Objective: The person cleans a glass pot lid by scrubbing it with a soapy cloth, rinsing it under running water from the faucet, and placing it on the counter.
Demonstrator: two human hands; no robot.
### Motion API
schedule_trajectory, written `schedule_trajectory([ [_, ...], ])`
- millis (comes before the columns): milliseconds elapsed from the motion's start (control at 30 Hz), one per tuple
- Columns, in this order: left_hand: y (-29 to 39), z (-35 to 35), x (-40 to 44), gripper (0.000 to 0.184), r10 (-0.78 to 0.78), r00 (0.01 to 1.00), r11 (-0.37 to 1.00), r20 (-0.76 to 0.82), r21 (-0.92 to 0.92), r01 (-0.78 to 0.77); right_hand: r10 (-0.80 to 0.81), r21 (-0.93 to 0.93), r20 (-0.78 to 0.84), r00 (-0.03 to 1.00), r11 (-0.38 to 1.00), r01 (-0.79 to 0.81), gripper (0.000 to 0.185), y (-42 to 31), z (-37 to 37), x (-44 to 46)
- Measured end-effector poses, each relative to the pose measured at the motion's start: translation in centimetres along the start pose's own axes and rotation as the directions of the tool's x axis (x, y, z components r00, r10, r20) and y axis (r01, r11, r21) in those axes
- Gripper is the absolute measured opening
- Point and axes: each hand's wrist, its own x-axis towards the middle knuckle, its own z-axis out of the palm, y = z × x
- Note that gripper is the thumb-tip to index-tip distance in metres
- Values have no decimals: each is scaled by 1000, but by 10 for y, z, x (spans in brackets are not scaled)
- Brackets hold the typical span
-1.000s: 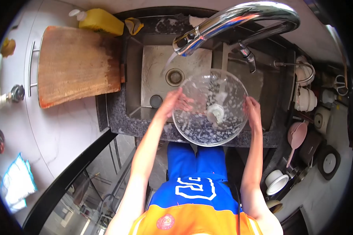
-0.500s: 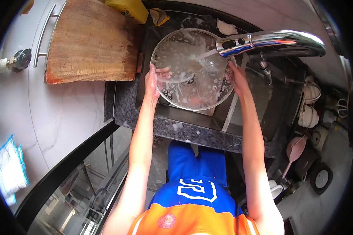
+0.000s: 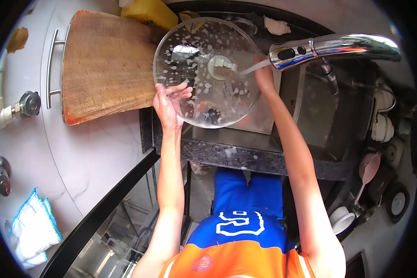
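Observation:
A round clear lid [image 3: 204,88] with soap foam spots and a pale knob at its middle is held above the sink [image 3: 222,134]. My left hand [image 3: 169,103] grips its lower left rim, the fingers showing through the clear surface. At the right rim, my right hand [image 3: 264,76] holds the lid, its fingers partly hidden behind the stream and rim. Water runs from the chrome faucet [image 3: 292,53] onto the lid's right side.
A wooden cutting board [image 3: 109,67] stands left of the sink, with a yellow bottle [image 3: 150,13] behind it. A white cloth [image 3: 277,25] lies on the back ledge. Bowls [image 3: 382,127] and a pink ladle [image 3: 369,167] are at the right.
Over the last second the lid has moved up and left from the sink's front, under the running water. Since half a second ago it has tilted, and its knob now shows clearly.

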Motion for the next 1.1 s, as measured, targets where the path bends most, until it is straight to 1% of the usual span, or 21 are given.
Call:
schedule_trajectory([
  [33,5,-1,0,61,0,1000,1000,5,11,0,-93,8,10,996,996,93,61,-21,4,-10],
  [67,9,-1,-2,60,19,1000,999,-8,26,-19,-89,18,7,996,996,89,61,-38,8,-20],
  [133,16,-1,-5,59,48,998,998,-36,52,-47,-154,-162,-18,988,975,149,60,-59,16,-30],
  [167,20,-1,-7,58,63,996,997,-62,46,-60,-267,-113,-1,964,958,265,59,-57,19,-31],
  [200,24,0,-9,57,77,993,996,-91,39,-74,-264,-110,-4,964,959,262,59,-57,25,-34],
  [267,29,-1,-13,53,82,993,996,-90,45,-78,-644,-388,-74,761,722,573,49,-57,34,-41],
  [300,29,-1,-14,52,105,991,994,-78,25,-104,-644,-386,-76,761,723,573,49,-63,32,-46],
  [367,27,-5,-14,47,119,991,992,-61,-24,-120,-825,-566,35,564,449,691,49,-76,26,-53],
  [400,24,-6,-14,47,120,991,992,-62,-23,-121,-825,-565,35,564,449,692,49,-74,24,-52],
  [433,19,-5,-15,47,107,992,993,-66,-46,-111,-723,-415,25,690,620,665,48,-69,17,-48],
  [500,8,-1,-16,45,80,995,992,-53,-93,-84,-608,-262,45,793,758,597,48,-59,-1,-34],
  [533,1,-2,-16,45,77,996,991,-53,-102,-82,-364,-183,20,931,914,362,49,-53,-11,-27],
  [567,-8,-3,-15,45,45,999,991,-30,-126,-49,-90,-101,15,996,991,91,50,-46,-23,-17],
  [600,-16,-2,-15,44,14,1000,989,-7,-149,-15,-144,-249,-41,989,960,129,48,-22,-30,0],
  [667,-30,-1,-19,45,-31,999,985,-11,-168,28,-39,114,-78,996,992,47,44,-1,-53,8],
  [700,-37,-1,-20,45,-82,997,982,-9,-172,79,-39,101,-74,997,994,46,44,-1,-68,5],
  [767,-57,-1,-18,45,-168,986,971,2,-175,165,214,382,228,950,877,-290,41,-13,-101,-6],
  [800,-64,2,-19,44,-195,981,962,24,-192,196,211,358,238,948,888,-288,41,-11,-108,-10],
  [900,-78,17,-14,51,-215,973,954,81,-197,227,337,368,62,940,867,-335,34,-18,-120,-24],
  [1033,-103,36,-1,44,-323,940,935,112,-115,335,308,360,-76,948,895,-262,32,-16,-143,-45],
  [1100,-111,44,8,42,-332,907,917,260,-138,375,230,292,-202,952,942,-166,31,-22,-154,-54],
])
